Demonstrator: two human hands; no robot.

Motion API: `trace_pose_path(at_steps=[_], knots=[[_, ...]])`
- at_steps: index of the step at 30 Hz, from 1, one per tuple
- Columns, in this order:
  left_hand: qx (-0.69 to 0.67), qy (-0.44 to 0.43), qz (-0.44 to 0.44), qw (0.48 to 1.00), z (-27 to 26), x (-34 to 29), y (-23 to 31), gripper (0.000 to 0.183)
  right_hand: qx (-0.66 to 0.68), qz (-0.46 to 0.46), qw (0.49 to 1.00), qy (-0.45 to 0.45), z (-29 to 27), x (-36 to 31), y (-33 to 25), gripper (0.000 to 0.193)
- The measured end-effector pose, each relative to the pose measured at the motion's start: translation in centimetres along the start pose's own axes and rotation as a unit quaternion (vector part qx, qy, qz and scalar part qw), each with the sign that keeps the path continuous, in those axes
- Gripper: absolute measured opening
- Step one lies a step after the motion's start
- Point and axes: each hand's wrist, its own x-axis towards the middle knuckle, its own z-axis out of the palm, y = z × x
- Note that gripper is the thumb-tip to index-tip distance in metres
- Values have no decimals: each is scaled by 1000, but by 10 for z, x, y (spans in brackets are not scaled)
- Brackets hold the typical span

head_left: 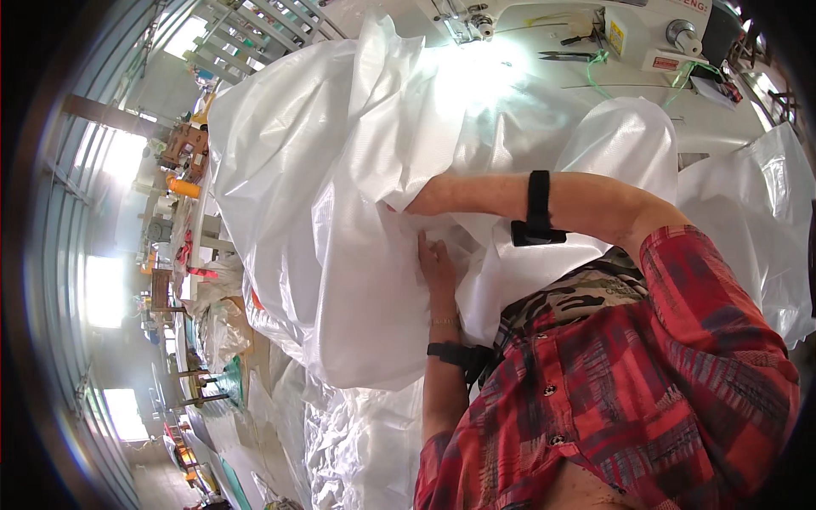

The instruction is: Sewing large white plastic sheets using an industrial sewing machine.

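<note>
A large sheet of glossy white woven plastic (297, 195) hangs in broad folds across the front of the sewing table and over my lap. My left hand (439, 265) is against the sheet, low in the middle, with one finger stretched up and apart from the one beside it. Nothing shows between those fingers. My right forearm (476, 195) reaches across to the left above it. A fold of the sheet covers nearly all of my right hand, so its fingers are hidden. Both wrists wear black straps.
Behind the sheet stands a sewing machine (663, 42) with a bright lamp glow at its needle area. Dark scissors or snips (568, 56) lie on its bed near green thread (599, 72). More white sheeting (353, 450) lies crumpled below left. Workbenches and an orange cylinder (183, 187) stand farther left.
</note>
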Motion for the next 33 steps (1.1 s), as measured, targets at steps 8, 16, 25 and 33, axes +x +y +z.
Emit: trace_pose_path(at_steps=[8,16,25,33], knots=[[297,-168,72,937,13,22,-180,50,-69,-76,993,56,33,-22,-25,37],[9,-95,35,995,16,26,-92,43,-121,-124,974,144,-46,86,-11,36],[61,-35,70,995,-99,58,-61,37,-164,-213,938,220,-28,1,38,36],[244,-14,167,955,-168,120,-28,31,-205,-267,884,324,-21,14,13,37]])
